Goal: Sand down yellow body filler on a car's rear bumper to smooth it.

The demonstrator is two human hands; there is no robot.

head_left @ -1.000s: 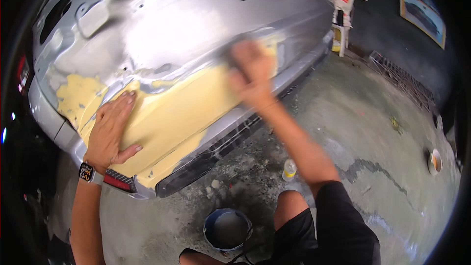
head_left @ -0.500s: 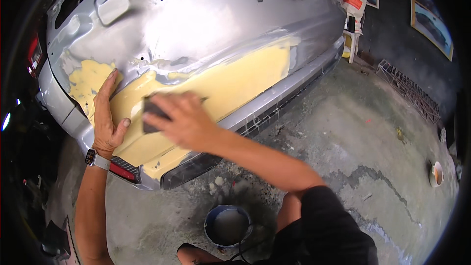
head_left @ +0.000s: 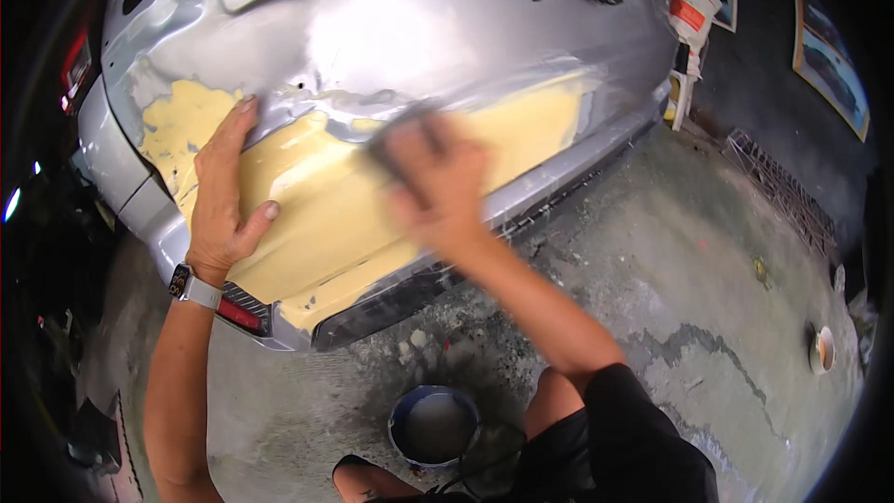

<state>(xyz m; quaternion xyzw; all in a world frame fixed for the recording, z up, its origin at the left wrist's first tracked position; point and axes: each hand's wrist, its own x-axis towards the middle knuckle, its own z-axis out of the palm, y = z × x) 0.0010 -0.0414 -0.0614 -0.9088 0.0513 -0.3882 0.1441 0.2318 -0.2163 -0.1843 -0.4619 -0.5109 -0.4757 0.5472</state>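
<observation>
A silver car panel [head_left: 447, 47] stretches before me, its lower part covered with pale yellow body filler [head_left: 321, 191]. My left hand [head_left: 223, 186] lies on the filler at the left, fingers together and stretched out, thumb apart; it holds nothing. A watch [head_left: 193, 286] is on that wrist. Over the middle of the filler, my right hand [head_left: 442, 177] grips a dark, flat sanding block [head_left: 399, 154]. Both are smeared by motion, and the fingers cover part of the block.
Below the bumper [head_left: 377, 319], a dark bucket [head_left: 434, 426] of cloudy liquid stands on the concrete floor [head_left: 652, 270]. A metal rack [head_left: 780, 191] lies along the right wall. Nearby are a small white bowl [head_left: 821, 350] and a white stand [head_left: 682, 98] holding a sack [head_left: 694, 9].
My right hand has swept the sanding block rightward and up across the filler. My left hand stays on the panel. The whole view has shifted slightly.
</observation>
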